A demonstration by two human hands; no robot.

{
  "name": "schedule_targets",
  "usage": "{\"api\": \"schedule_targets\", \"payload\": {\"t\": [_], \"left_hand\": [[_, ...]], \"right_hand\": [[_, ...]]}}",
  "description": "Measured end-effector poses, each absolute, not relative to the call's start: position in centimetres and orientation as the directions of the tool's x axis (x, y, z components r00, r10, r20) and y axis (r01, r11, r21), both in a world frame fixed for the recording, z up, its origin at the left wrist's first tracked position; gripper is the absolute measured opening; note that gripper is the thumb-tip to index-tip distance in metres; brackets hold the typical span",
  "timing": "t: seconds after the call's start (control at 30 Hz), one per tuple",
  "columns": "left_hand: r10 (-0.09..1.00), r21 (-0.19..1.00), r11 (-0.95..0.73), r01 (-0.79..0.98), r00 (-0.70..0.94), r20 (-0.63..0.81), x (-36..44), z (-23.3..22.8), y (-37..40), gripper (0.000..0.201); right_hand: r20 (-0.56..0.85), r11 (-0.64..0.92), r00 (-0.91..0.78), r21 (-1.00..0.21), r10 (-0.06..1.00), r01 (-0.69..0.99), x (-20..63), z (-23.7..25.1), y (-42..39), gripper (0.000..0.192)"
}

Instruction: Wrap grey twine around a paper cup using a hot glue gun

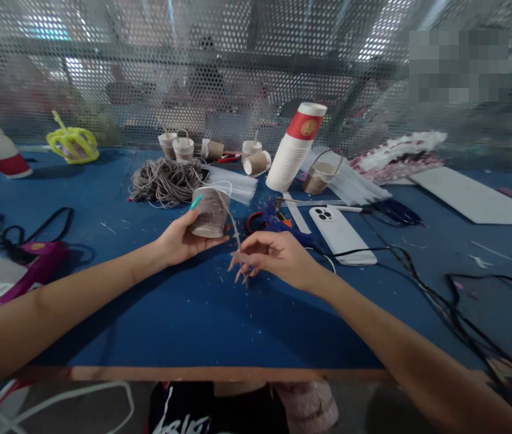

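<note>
My left hand [181, 238] is wrapped around a cup [211, 216] covered in grey-brown cord, holding it tilted just above the blue table. A loose strand of cord [234, 223] runs from the cup's upper edge down to my right hand [278, 256]. The thumb and fingers of that hand pinch the strand, a little right of the cup; the fingertips are blurred. Right behind my right hand lies a blue glue gun [271, 218], partly hidden by it. A tangled bundle of grey cord [165, 181] sits behind my left hand.
A leaning stack of paper cups [288, 160] stands at the back, near a small cord-wrapped basket [321, 178]. A white phone [341, 235] lies to the right, with black cables [418, 289] beyond it. Clear glue sticks [233, 184] and a purple object [41, 265] are also on the table.
</note>
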State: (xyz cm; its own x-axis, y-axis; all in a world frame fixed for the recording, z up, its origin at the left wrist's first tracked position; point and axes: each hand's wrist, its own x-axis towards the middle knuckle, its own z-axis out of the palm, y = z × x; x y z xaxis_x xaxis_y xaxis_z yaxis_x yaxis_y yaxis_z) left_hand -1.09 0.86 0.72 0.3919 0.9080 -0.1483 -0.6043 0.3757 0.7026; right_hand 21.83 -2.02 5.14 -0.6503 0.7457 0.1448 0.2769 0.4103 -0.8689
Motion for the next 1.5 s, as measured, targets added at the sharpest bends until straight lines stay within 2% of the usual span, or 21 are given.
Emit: {"api": "schedule_targets", "payload": {"t": [0.03, 0.1, 0.13, 0.17, 0.2, 0.3, 0.4, 0.47, 0.5, 0.67, 0.77, 0.83, 0.9, 1.0, 1.07, 1.13, 1.23, 1.3, 1.43, 1.5], "left_hand": [[0.912, 0.723, 0.357, -0.591, 0.389, -0.132, -1.1, 0.6, 0.8, 0.052], [0.923, 0.769, 0.307, -0.561, 0.372, -0.098, -1.0, 0.3, 0.8, 0.051], [0.931, 0.790, 0.276, -0.547, 0.358, -0.078, -1.0, 0.2, 0.8, 0.052], [0.938, 0.810, 0.243, -0.534, 0.343, -0.055, -0.9, 0.1, 0.9, 0.053], [0.943, 0.826, 0.213, -0.521, 0.331, -0.035, -0.8, 0.0, 0.9, 0.055], [0.950, 0.863, 0.156, -0.481, 0.312, 0.003, -0.7, 0.0, 0.9, 0.060], [0.951, 0.881, 0.142, -0.451, 0.309, 0.005, -0.5, 0.1, 0.7, 0.062], [0.950, 0.882, 0.146, -0.447, 0.314, 0.002, -0.5, 0.3, 0.6, 0.061], [0.949, 0.881, 0.153, -0.448, 0.316, -0.005, -0.4, 0.4, 0.5, 0.061], [0.946, 0.886, 0.180, -0.427, 0.323, -0.037, -0.2, 0.9, 0.1, 0.062], [0.945, 0.893, 0.170, -0.416, 0.325, -0.028, -0.3, 0.8, 0.1, 0.066], [0.944, 0.893, 0.175, -0.415, 0.329, -0.032, -0.3, 0.8, 0.1, 0.069], [0.937, 0.893, 0.185, -0.411, 0.348, -0.034, -0.4, 0.6, 0.3, 0.073], [0.928, 0.893, 0.189, -0.409, 0.372, -0.026, -0.4, 0.4, 0.4, 0.077], [0.934, 0.884, 0.191, -0.426, 0.355, -0.031, -0.4, 0.3, 0.5, 0.077], [0.942, 0.867, 0.204, -0.455, 0.333, -0.047, -0.4, 0.2, 0.5, 0.075], [0.942, 0.837, 0.238, -0.492, 0.327, -0.076, -0.2, 0.2, 0.6, 0.070], [0.941, 0.830, 0.249, -0.499, 0.328, -0.086, -0.2, 0.2, 0.7, 0.065], [0.936, 0.845, 0.233, -0.481, 0.346, -0.061, -0.1, 0.2, 0.8, 0.058], [0.936, 0.850, 0.230, -0.473, 0.348, -0.059, 0.0, 0.2, 0.8, 0.059]], "right_hand": [[0.216, 0.546, -0.664, -0.766, 0.716, 0.340, 22.1, 5.0, -1.9, 0.045], [0.401, 0.774, -0.672, -0.440, 0.623, 0.455, 22.7, 4.8, -1.6, 0.048], [0.478, 0.817, -0.665, -0.289, 0.574, 0.498, 23.0, 4.8, -1.3, 0.047], [0.533, 0.820, -0.642, -0.200, 0.551, 0.536, 23.3, 4.9, -1.0, 0.045], [0.572, 0.796, -0.598, -0.174, 0.561, 0.580, 23.7, 5.1, -0.7, 0.040], [0.557, 0.617, -0.402, -0.271, 0.726, 0.739, 25.0, 6.1, 0.5, 0.031], [0.314, 0.488, -0.400, -0.289, 0.861, 0.823, 26.4, 6.9, 1.6, 0.049], [0.149, 0.470, -0.445, -0.284, 0.883, 0.836, 27.0, 6.8, 2.0, 0.051], [0.113, 0.459, -0.445, -0.265, 0.888, 0.848, 27.1, 6.6, 2.1, 0.051], [0.152, 0.276, -0.257, -0.120, 0.954, 0.954, 25.6, 5.0, 2.0, 0.051], [0.113, 0.159, -0.156, -0.017, 0.981, 0.987, 24.7, 4.5, 2.2, 0.050], [0.078, 0.096, -0.096, 0.007, 0.992, 0.995, 24.5, 4.6, 2.4, 0.049], [0.047, 0.083, -0.082, -0.016, 0.996, 0.996, 24.6, 4.9, 2.6, 0.042], [-0.021, 0.140, -0.142, -0.100, 0.990, 0.985, 25.2, 5.9, 2.8, 0.018], [-0.025, 0.176, -0.185, -0.218, 0.982, 0.960, 25.7, 6.7, 2.9, 0.012], [0.023, 0.168, -0.174, -0.415, 0.984, 0.894, 26.3, 7.5, 3.0, 0.011], [-0.011, 0.022, -0.047, -0.765, 0.999, 0.644, 26.8, 8.5, 2.7, 0.009], [-0.071, -0.050, -0.033, -0.903, 0.997, 0.428, 26.7, 8.9, 2.3, 0.013], [0.007, 0.030, -0.229, -0.995, 0.973, 0.100, 25.9, 9.2, 0.9, 0.021], [0.050, 0.062, -0.313, -0.998, 0.948, 0.029, 25.3, 9.0, 0.1, 0.025]]}}
